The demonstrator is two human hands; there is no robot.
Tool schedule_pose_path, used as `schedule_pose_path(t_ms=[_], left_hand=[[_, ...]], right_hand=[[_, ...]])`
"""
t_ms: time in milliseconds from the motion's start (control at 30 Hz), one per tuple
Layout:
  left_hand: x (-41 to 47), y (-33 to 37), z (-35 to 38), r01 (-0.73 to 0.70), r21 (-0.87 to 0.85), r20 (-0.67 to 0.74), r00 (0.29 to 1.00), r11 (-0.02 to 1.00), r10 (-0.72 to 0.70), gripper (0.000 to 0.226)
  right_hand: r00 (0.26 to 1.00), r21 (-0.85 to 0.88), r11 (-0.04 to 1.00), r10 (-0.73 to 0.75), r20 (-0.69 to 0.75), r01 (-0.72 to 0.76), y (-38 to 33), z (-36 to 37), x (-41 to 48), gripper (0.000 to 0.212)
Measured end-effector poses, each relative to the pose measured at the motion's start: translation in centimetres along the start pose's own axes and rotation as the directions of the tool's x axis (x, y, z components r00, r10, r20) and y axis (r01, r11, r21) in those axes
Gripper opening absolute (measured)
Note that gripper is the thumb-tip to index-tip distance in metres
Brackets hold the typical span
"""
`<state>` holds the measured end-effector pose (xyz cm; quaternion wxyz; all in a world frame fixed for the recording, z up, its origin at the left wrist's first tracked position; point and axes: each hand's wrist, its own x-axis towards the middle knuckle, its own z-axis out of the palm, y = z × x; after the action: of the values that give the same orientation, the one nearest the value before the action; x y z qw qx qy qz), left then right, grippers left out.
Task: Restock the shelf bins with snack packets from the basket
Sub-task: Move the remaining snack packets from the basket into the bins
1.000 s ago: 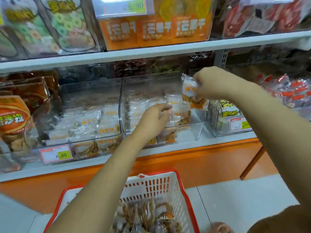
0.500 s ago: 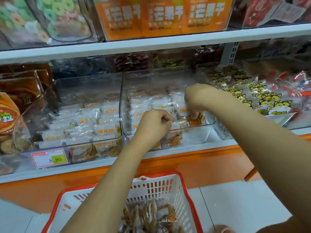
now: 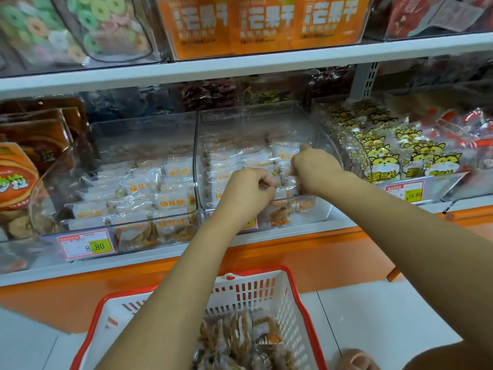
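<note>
- A person stands at a shop shelf (image 3: 149, 259) and reaches both bare arms forward into a clear plastic middle bin (image 3: 266, 121).
- The snack packets (image 3: 229, 161) in the middle bin are small and flat. Each has a white upper part printed with orange characters and a see-through lower part showing brown and orange crisp pieces.
- These packets lie in overlapping rows that fill the left and back of the bin; part of the bin floor at the front right is bare.
- The left hand (image 3: 246, 192) is low at the front of the bin, with its fingers (image 3: 262, 180) curled and pinching the top of one of the snack packets.
- The right hand (image 3: 316, 166) is just beside it, further back, with its knuckles towards the camera. Its fingers curl down among the packets and are hidden, so I cannot tell whether they clamp one.
- A white basket (image 3: 266, 292) with a red rim sits on the floor below the shelf, under the left forearm. It holds a loose heap of basket packets (image 3: 240, 337) of the same kind.
- The left bin (image 3: 144, 134) next door holds matching packets, and a price tag (image 3: 86, 244) on its front reads 8.80.
- To the right, cat packets (image 3: 384, 156) with a yellow cartoon cat fill another bin.
</note>
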<state>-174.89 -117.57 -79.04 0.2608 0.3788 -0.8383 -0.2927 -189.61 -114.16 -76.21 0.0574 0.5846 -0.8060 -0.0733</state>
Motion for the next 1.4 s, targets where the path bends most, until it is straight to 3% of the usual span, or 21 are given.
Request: schedule_pose_path(t_ms=[133,267,433,533,667,733,800,867,967,1000,1067,1167,1233,1300,1400], left_hand=[[0.0,0.2,0.1,-0.023,0.048,-0.028,0.999,0.999,0.025,0.013],[-0.5,0.6,0.1,-0.032,0.029,-0.080,0.996,0.999,0.034,0.020],[-3.1,0.9,0.3,-0.205,0.041,-0.270,0.940,0.978,0.209,0.021],[-7.2,0.5,1.5,-0.277,-0.014,-0.333,0.907,0.961,0.257,0.020],[-12.8,-1.4,3.3,-0.165,-0.064,-0.325,0.936,0.984,0.136,0.016],[-15.4,-3.4,4.3,-0.026,-0.063,-0.226,0.974,0.998,0.011,0.015],[-17.8,-5.7,5.5,0.214,-0.042,-0.016,0.976,0.976,-0.215,0.016],[-20.1,-8.2,6.6,0.392,0.073,0.121,0.909,0.917,-0.398,0.020],[-23.0,-10.6,7.8,0.487,0.198,0.163,0.839,0.851,-0.519,0.024],[-23.9,-11.2,8.3,0.507,0.270,0.187,0.806,0.819,-0.561,0.031],[-25.8,-12.5,9.4,0.567,0.400,0.236,0.695,0.720,-0.679,0.048],[-27.8,-14.4,10.6,0.611,0.475,0.305,0.561,0.634,-0.769,0.063],[-28.0,-14.8,10.9,0.674,0.399,0.364,0.506,0.622,-0.782,0.061],[-27.6,-14.8,10.8,0.829,0.193,0.421,0.414,0.526,-0.807,0.050],[-27.2,-14.7,10.2,0.913,0.059,0.487,0.328,0.405,-0.810,0.029]], right_hand=[[0.997,0.145,0.989,-0.013,-0.071,0.023,0.2,-0.7,-0.9,0.036],[0.978,0.184,0.981,-0.027,-0.205,0.066,1.0,-1.0,-3.3,0.010],[0.968,0.327,0.944,0.042,-0.246,0.042,2.2,0.0,-7.7,0.014],[0.997,0.441,0.897,0.033,-0.068,0.000,1.6,2.8,-10.0,0.014],[0.983,0.497,0.856,0.066,0.174,-0.145,0.2,7.6,-11.8,0.026],[0.933,0.537,0.799,0.079,0.352,-0.270,-1.2,10.8,-12.8,0.026],[0.864,0.574,0.724,0.061,0.499,-0.382,-3.1,14.1,-14.2,0.024],[0.859,0.598,0.695,0.056,0.508,-0.399,-5.0,16.2,-15.7,0.026],[0.927,0.585,0.751,0.095,0.364,-0.307,-7.0,17.3,-17.4,0.011],[0.934,0.569,0.767,0.106,0.342,-0.296,-7.4,17.4,-17.7,0.020],[0.937,0.552,0.785,0.100,0.336,-0.282,-7.8,17.9,-18.2,0.029],[0.935,0.511,0.818,0.086,0.344,-0.264,-7.6,18.3,-18.6,0.020],[0.933,0.486,0.832,0.097,0.347,-0.268,-7.1,18.5,-18.7,0.017],[0.930,0.504,0.817,0.103,0.353,-0.281,-6.7,18.9,-18.6,0.019],[0.933,0.549,0.786,0.095,0.348,-0.285,-6.4,19.4,-18.5,0.022]])
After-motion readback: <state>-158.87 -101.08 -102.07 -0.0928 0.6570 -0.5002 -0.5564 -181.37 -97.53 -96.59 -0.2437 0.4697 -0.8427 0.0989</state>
